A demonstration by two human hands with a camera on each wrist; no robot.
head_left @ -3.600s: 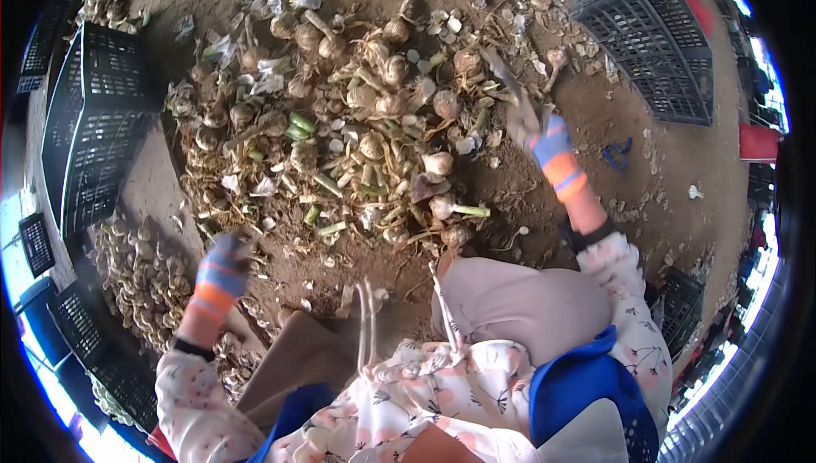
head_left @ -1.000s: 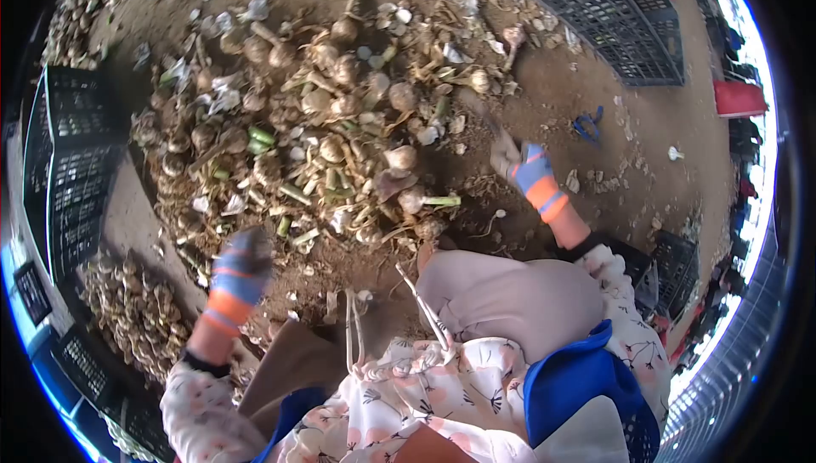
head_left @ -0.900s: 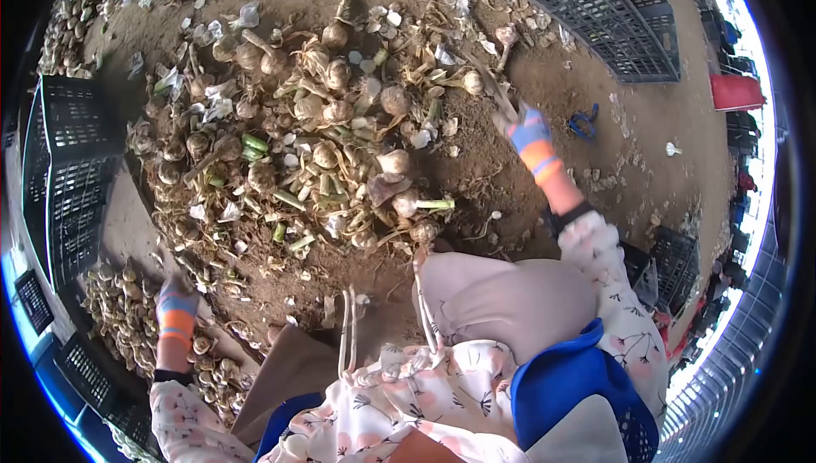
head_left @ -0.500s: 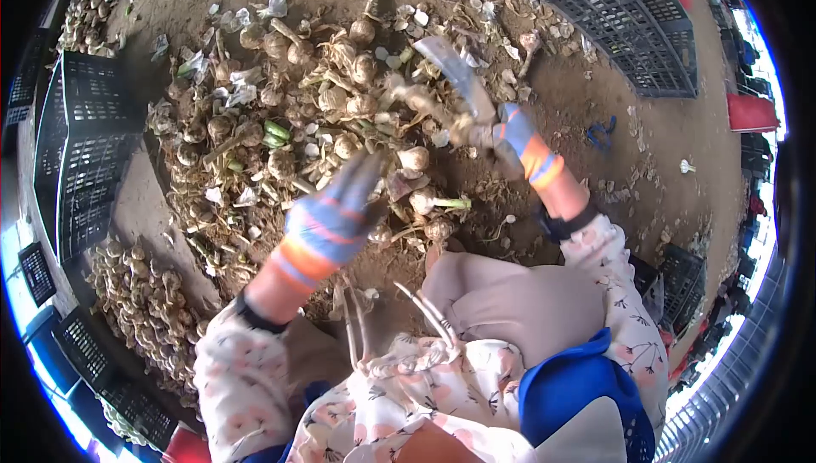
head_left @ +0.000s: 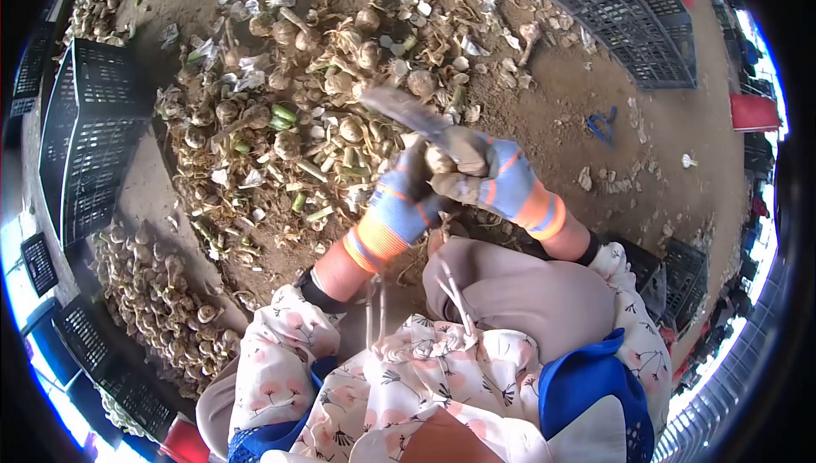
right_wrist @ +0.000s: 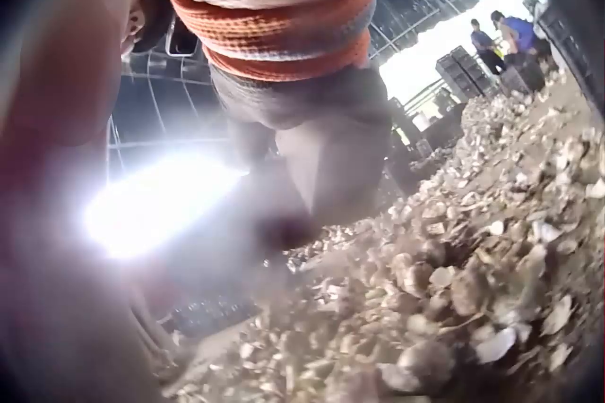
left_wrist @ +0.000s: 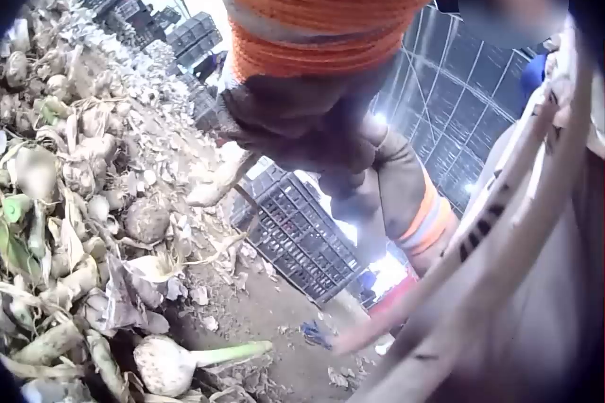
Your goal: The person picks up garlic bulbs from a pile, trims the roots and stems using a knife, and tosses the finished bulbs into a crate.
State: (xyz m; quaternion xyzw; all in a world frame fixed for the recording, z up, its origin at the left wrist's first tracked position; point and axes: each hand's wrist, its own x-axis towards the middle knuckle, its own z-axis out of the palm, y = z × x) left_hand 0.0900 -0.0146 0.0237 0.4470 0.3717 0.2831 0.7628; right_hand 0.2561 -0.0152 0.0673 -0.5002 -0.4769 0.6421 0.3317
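My gloved left hand [head_left: 401, 201] and gloved right hand [head_left: 503, 181] are together in front of my knees in the head view. The right grips a knife, its broad, motion-blurred blade [head_left: 401, 111] pointing up and left over the pile. A pale garlic bulb [head_left: 439, 160] shows between the hands, below the blade; the left fingers grip its near side, partly hidden. In the left wrist view a pale stalk-like piece [left_wrist: 223, 176] sticks out beyond the left hand [left_wrist: 302, 120], with the right hand [left_wrist: 402, 190] behind. Glare and blur hide the fingers of the right hand [right_wrist: 302, 148] in its wrist view.
A heap of garlic with stalks and skins [head_left: 297, 140] covers the soil ahead. Trimmed bulbs [head_left: 153, 293] are piled at left. Black plastic crates stand at left [head_left: 93, 140] and upper right [head_left: 633, 21]. A blue strap [head_left: 602, 126] lies on the ground at right.
The left hand has come from the bulb pile at left, across the heap, to the right hand. The right hand has drawn nearer my body, and the knife now lies lower and flatter.
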